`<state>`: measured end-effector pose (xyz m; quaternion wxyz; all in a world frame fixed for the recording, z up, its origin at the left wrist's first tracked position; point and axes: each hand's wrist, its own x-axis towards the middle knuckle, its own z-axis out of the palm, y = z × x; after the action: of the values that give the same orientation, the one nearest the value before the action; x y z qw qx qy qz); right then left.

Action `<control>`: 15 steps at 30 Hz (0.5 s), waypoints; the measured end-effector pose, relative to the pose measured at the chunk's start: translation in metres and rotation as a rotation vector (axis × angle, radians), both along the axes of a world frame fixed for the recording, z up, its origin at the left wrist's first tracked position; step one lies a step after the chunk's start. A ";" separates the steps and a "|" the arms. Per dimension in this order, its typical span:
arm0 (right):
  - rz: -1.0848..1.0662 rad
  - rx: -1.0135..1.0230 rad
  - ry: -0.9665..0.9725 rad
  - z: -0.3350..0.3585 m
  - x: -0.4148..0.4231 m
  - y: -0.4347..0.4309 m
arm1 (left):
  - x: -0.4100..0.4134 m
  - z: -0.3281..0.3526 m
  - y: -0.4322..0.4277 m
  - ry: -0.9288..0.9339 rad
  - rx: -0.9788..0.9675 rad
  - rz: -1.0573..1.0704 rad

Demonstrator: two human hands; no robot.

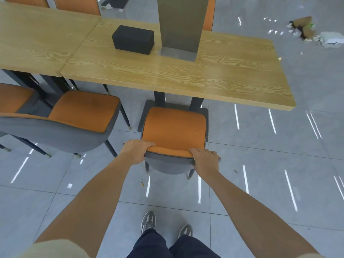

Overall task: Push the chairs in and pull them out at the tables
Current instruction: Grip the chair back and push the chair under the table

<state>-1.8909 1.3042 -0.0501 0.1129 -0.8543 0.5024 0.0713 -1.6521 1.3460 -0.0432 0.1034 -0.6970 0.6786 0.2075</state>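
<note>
An orange-and-grey chair (174,127) stands in front of me, its seat's front edge just short of the wooden table (214,79). My left hand (136,150) grips the left end of the chair's backrest top. My right hand (205,160) grips the right end of the same backrest. A second orange chair (81,112) stands to the left, pulled out from the table and turned at an angle. A third orange chair seat (13,96) shows at the far left edge.
A black box (133,39) and a tall grey upright stand (181,27) rest on the table. A second wooden table (37,38) adjoins on the left. More orange chair backs (78,5) stand behind. Litter (309,31) lies on the grey tiled floor at the upper right.
</note>
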 end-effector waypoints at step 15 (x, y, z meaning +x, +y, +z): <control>-0.103 0.035 0.063 0.012 0.010 0.006 | 0.007 -0.006 0.003 0.039 -0.040 -0.016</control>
<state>-1.8811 1.3105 -0.0381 0.1154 -0.8226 0.5476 0.1008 -1.6451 1.3492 -0.0489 0.0777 -0.6893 0.6901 0.2064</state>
